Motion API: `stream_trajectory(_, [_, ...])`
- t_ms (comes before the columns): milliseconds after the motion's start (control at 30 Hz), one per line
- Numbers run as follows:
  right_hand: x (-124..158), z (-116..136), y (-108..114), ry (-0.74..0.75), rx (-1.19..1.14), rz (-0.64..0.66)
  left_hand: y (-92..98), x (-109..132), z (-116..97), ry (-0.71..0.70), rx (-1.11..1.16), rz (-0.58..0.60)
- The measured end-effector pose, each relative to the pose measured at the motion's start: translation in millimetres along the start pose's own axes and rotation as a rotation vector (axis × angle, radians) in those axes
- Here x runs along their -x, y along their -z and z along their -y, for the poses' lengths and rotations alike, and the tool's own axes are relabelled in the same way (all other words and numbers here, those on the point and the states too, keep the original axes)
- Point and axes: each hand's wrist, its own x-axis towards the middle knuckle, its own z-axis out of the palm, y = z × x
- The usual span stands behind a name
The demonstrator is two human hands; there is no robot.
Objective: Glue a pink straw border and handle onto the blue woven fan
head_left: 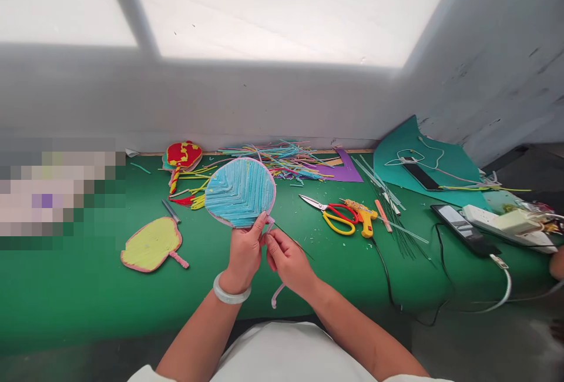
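Note:
A round blue fan with a pink edge is held up over the green table. My left hand grips its lower edge, thumb in front. Close beside it, my right hand is closed in a pinch on a pale pink pipe cleaner, whose loose end hangs below the fingers. Part of that strip shows at the fan's bottom edge, between the hands. A thin dark wire sticks out to the right behind the fingers.
A yellow fan lies left, a red fan behind it. Many pipe cleaners are piled by the wall. Scissors, a yellow glue gun, a phone and a power strip lie right, with trailing cables.

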Motion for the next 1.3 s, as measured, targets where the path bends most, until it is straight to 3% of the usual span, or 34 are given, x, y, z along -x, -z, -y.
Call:
stream_trajectory(167, [10.8, 10.5, -0.8, 0.086, 0.205, -0.096, 4.4, -0.8, 1.2, -0.112, -0.209, -0.039])
stream_trajectory(367, [12.0, 28.3, 26.7, 0.281, 0.612, -0.236, 6.0, 1.8, -7.7, -0.186, -0.327, -0.001])
stream_trajectory(500, [5.3, 33.6, 44.9, 0.318, 0.702, -0.322, 10.2, 1.2, -4.0, -0.211, -0.340, 0.023])
stream_trajectory(567, [0.3, 33.7, 53.2, 0.255, 0.640, -0.288, 12.4, 0.7, -1.2, -0.200, -0.299, 0.061])
stream_trajectory(700, [-10.9, 27.9, 61.9, 0.105, 0.362, -0.090, 10.1, 2.1, -2.5, -0.103, -0.099, 0.139])
stream_trajectory(900, [-19.1, 6.6, 47.2, -0.127, -0.102, 0.163, -0.2, 6.4, -12.5, 0.096, 0.151, 0.147])
stream_trajectory(1133, [-14.7, -7.2, 37.5, -0.146, -0.191, 0.182, -2.0, 5.2, -12.7, 0.147, 0.155, 0.148])
stream_trajectory(1300, [-14.1, -8.5, 44.6, -0.115, -0.193, 0.089, 0.2, 2.8, -12.4, 0.142, 0.119, 0.147])
